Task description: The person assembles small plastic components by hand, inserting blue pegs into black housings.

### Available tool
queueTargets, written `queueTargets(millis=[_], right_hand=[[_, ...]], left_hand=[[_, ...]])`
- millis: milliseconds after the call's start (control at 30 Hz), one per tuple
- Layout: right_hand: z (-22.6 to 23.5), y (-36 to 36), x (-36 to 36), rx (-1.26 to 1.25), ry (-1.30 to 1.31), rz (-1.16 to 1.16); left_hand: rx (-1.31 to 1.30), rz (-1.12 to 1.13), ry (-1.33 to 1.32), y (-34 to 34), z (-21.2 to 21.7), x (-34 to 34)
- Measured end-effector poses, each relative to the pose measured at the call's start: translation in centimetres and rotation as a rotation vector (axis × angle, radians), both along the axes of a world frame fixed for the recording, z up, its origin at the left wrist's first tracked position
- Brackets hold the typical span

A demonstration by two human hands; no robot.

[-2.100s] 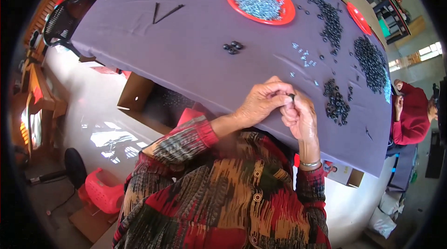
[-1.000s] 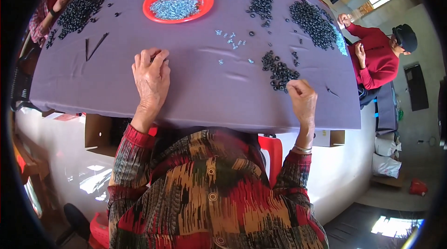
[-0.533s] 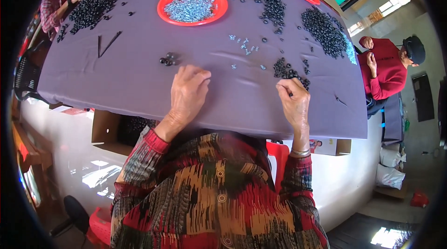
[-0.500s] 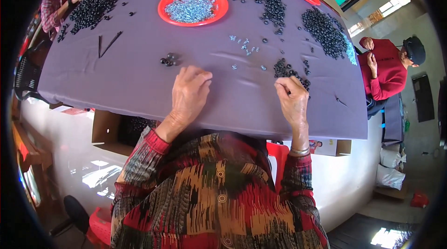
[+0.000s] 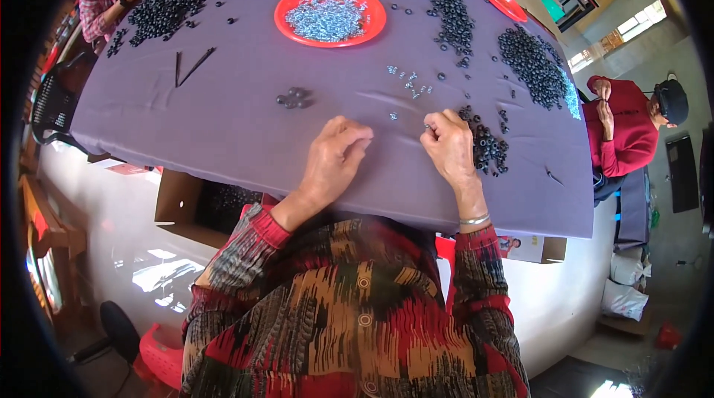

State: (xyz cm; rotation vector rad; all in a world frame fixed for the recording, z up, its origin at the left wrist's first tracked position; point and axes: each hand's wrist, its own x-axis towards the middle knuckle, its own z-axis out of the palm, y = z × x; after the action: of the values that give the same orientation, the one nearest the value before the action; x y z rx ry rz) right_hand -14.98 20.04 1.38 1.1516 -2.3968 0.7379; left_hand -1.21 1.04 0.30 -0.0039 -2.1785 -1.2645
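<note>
The left hand (image 5: 332, 161) rests on the purple worktop (image 5: 223, 115), fingers curled, empty. The right hand (image 5: 450, 146) pinches a tiny silver piece (image 5: 427, 127); black rings (image 5: 487, 149) just beside, red plate (image 5: 330, 14) far beyond.

**Two hands on a purple-covered desk among small parts**

The left hand (image 5: 335, 160) rests on the purple cloth-covered desk (image 5: 223, 123), fingers curled, palm down. The right hand (image 5: 448, 146) lies near it, its fingertips pinching something small, just beside a small heap of black rubber rings (image 5: 487, 149). Scattered tiny silver metal pieces (image 5: 409, 84) lie beyond both hands. Farther off stands a round red plastic plate (image 5: 286, 22) filled with silver pieces. A person in a red top (image 5: 621, 134) sits at the right.
</note>
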Motion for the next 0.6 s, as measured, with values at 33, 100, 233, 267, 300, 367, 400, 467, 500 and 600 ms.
queueTargets(millis=[33,100,233,267,300,367,400,467,500,600], right_hand=[[0.4,-0.5,0.9,-0.001,-0.004,0.007],[1.5,-1.6,3.3,-0.223,-0.203,0.062],[2.1,-2.5,5.1,-0.278,-0.127,0.159],[2.1,-2.5,5.2,-0.244,-0.114,0.176],[2.0,-2.6,5.4,-0.246,-0.117,0.176],[1.7,-2.9,5.6,-0.285,-0.144,0.148],[1.5,-2.9,5.7,-0.282,-0.170,0.162],[1.8,-3.1,6.0,-0.329,-0.245,0.151],[1.9,-3.2,6.2,-0.375,-0.318,0.142],[1.3,-3.3,6.2,-0.708,-0.750,0.211]], left_hand=[[0.140,-0.057,-0.060,0.3,0.1,-0.1],[0.178,-0.080,-0.059,1.0,-0.6,-1.0],[0.704,-0.297,-0.232,2.2,0.1,-2.2],[0.695,-0.347,-0.313,2.1,0.4,-2.4],[0.685,-0.396,-0.392,2.0,0.6,-2.5],[0.677,-0.417,-0.391,1.8,0.0,-2.8],[0.718,-0.435,-0.371,1.6,-0.2,-2.8],[0.759,-0.454,-0.353,1.4,-0.4,-2.6],[0.805,-0.435,-0.327,1.4,-0.5,-2.5],[0.847,-0.383,-0.240,1.3,-0.9,-2.3]])
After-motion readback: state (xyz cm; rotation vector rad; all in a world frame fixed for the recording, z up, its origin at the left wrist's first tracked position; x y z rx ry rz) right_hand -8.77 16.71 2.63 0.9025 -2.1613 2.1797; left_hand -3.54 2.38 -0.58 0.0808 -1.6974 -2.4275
